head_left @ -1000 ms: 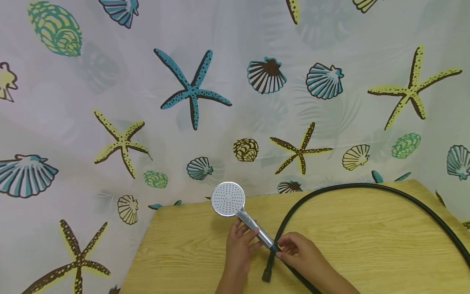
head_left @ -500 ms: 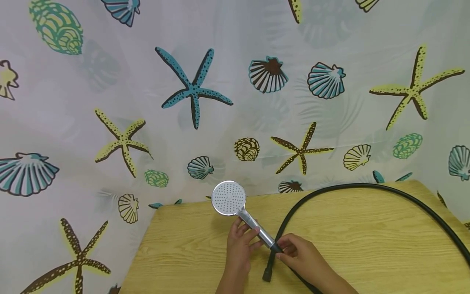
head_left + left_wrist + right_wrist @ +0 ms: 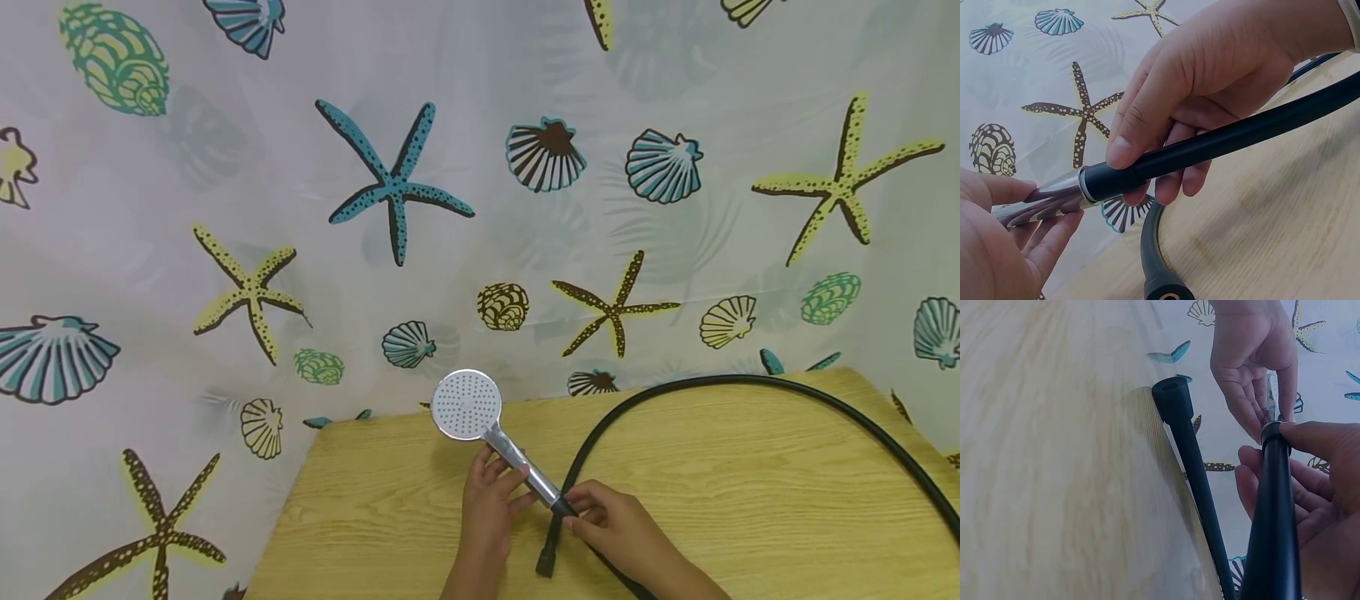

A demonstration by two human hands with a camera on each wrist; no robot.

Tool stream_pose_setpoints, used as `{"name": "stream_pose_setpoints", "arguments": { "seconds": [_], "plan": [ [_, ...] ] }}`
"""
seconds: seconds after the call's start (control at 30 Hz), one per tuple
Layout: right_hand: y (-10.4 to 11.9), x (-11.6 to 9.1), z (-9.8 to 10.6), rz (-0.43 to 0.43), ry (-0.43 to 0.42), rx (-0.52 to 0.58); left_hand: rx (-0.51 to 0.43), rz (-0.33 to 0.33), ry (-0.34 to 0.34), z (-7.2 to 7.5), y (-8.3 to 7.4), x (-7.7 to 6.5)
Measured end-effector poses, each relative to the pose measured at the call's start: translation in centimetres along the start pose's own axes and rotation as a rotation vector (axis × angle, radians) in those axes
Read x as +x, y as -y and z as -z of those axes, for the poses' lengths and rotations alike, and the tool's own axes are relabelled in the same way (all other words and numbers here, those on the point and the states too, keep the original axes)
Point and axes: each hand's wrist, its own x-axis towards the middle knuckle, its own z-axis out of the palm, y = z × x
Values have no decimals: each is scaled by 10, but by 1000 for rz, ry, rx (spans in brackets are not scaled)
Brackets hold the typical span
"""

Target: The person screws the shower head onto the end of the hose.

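At the lower middle of the head view, the left hand [image 3: 487,504] curls its fingers round the chrome handle [image 3: 543,487] of a shower head [image 3: 467,405], whose round face tilts toward the upper left. The right hand [image 3: 613,521] pinches the black hose [image 3: 570,512] just below that handle. The step in hand looks like work at this joint; whether it is being fastened or undone cannot be told. A black loop [image 3: 720,379] arcs over the worktop [image 3: 375,483] and out at the right edge; its loose end [image 3: 546,562] lies near the bottom, just beside the joint. Behind, a patterned cloth [image 3: 480,192] fills the upper frame.

In the left wrist view, the joint sits left of centre: the black collar meets the chrome rim with no clear gap, right thumb on top, other fingers underneath. The next move seems to call for keeping the handle steady and both parts in line.

In the right wrist view, the held hose rises from the bottom toward both hands at upper right. The loose end, at upper middle, stands apart from the fingers but could get in the way of a turn.
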Motion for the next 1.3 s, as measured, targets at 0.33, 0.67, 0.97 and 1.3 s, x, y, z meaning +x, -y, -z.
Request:
{"name": "stream_pose_setpoints", "arguments": {
  "seconds": [0.33, 0.67, 0.97, 1.3],
  "plan": [
    [-1, 0, 0, -28, 29, 86, 28, 5, 8, 2, -1, -2],
    [-2, 2, -2, -86, 53, 175, 14, 12, 47, 6, -3, 1],
    [-5, 0, 1, -105, 130, 289, 16, 30, 105, 8, -5, 2],
    [-4, 1, -1, -69, 169, 351, 27, 13, 133, 10, -4, 4]
  ]
}}
